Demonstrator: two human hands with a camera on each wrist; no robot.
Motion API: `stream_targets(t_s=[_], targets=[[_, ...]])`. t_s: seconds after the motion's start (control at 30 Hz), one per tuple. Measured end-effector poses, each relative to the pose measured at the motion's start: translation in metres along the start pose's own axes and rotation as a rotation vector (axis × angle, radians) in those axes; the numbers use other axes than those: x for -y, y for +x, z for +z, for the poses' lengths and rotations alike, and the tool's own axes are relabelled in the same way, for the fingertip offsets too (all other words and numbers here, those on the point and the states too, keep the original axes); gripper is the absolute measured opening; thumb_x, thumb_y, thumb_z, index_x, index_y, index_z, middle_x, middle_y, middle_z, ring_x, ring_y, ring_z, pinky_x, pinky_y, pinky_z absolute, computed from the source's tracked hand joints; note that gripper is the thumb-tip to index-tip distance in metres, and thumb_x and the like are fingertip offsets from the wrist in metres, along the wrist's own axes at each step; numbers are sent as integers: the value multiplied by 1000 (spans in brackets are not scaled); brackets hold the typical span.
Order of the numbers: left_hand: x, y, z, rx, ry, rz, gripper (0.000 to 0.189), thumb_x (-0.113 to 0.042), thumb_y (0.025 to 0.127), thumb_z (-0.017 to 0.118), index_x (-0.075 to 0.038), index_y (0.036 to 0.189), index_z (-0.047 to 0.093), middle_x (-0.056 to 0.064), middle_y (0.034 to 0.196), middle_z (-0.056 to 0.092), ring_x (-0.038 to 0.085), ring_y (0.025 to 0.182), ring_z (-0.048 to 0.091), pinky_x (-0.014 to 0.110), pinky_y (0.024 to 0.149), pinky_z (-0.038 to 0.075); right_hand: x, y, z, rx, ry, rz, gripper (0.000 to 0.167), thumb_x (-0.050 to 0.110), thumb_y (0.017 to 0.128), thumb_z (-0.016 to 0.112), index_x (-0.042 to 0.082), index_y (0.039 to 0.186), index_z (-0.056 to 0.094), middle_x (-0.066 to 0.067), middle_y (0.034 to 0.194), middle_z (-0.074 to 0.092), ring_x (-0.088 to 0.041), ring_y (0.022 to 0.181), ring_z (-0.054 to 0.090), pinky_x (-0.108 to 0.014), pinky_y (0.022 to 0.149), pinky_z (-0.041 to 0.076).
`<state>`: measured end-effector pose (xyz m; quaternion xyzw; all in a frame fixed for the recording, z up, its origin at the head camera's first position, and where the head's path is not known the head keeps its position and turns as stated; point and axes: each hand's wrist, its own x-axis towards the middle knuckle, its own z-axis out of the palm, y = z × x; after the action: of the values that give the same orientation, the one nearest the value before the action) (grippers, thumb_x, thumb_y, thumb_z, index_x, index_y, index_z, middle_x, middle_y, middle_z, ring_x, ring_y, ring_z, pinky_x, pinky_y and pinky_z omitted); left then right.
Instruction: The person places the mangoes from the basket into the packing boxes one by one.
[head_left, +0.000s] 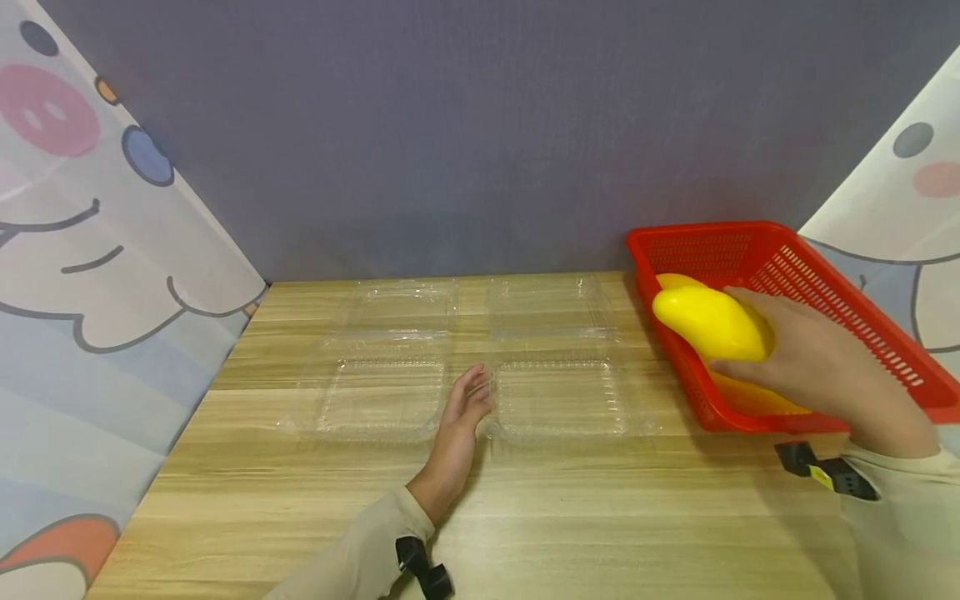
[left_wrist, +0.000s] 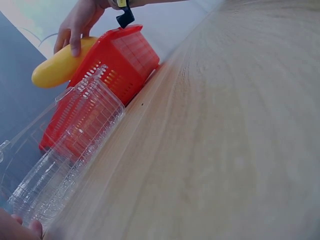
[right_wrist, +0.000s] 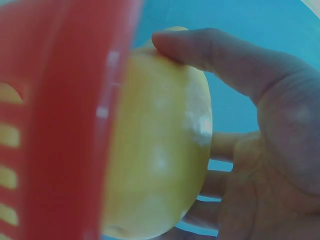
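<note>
My right hand (head_left: 821, 358) grips a smooth yellow mango (head_left: 705, 321) over the left side of the red basket (head_left: 697, 392). In the right wrist view, the thumb and fingers lie on opposite sides of the mango, and the basket's rim hides part of it. More yellow fruit (head_left: 753, 398) shows inside the basket beneath. My left hand (head_left: 459, 433) holds nothing, its fingers loosely bent between two clear plastic clamshell boxes, right at the left edge of the right box (head_left: 558, 364). The left box (head_left: 382, 362) lies on its other side.
Both boxes lie with their lids folded back toward the grey wall (head_left: 450, 150). The wooden table (head_left: 562, 517) runs up to that wall. Cartoon-printed panels (head_left: 97, 275) stand at the left and right.
</note>
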<state>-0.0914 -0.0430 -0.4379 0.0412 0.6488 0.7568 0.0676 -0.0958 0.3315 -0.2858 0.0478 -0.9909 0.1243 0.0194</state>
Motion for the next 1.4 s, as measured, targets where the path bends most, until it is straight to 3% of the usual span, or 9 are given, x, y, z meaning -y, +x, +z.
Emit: stream_targets(t_s=[0.33, 0.67, 0.93, 1.17, 1.4], targets=[[0, 1, 0, -6, -27, -5, 55, -10, 101, 45, -9, 153, 29, 13, 156, 33, 32, 147, 33, 49, 122, 26, 2, 0, 2, 28, -14, 20, 108, 64, 74, 77, 10, 154, 31, -26, 139, 48, -46, 115, 43, -72, 88, 41], [-2, 0, 0, 2, -24, -3, 53, -10, 102, 43, -10, 153, 30, 13, 155, 33, 31, 147, 33, 49, 123, 25, 11, -3, 1, -66, -7, -58, 95, 52, 77, 80, 11, 152, 37, -21, 133, 55, -42, 111, 47, -60, 83, 44], [-3, -1, 0, 6, -13, -26, 52, -11, 103, 42, -11, 153, 31, 11, 157, 33, 30, 147, 32, 51, 123, 23, 14, -3, 3, -81, -35, -57, 97, 57, 80, 76, 13, 154, 33, -23, 139, 52, -47, 119, 43, -67, 84, 43], [-5, -2, 1, 6, -20, -36, 52, -11, 102, 42, -12, 153, 31, 10, 158, 34, 29, 147, 31, 52, 124, 21, 16, -3, 4, -90, -41, -36, 100, 66, 77, 73, 19, 156, 32, -23, 140, 52, -46, 120, 44, -67, 78, 44], [-5, -2, 1, -4, -17, -42, 52, -13, 102, 44, -13, 152, 33, 8, 157, 35, 28, 147, 32, 52, 124, 21, 17, -3, 4, -99, -34, -39, 99, 57, 76, 79, 15, 154, 34, -24, 140, 49, -45, 117, 46, -69, 85, 43]])
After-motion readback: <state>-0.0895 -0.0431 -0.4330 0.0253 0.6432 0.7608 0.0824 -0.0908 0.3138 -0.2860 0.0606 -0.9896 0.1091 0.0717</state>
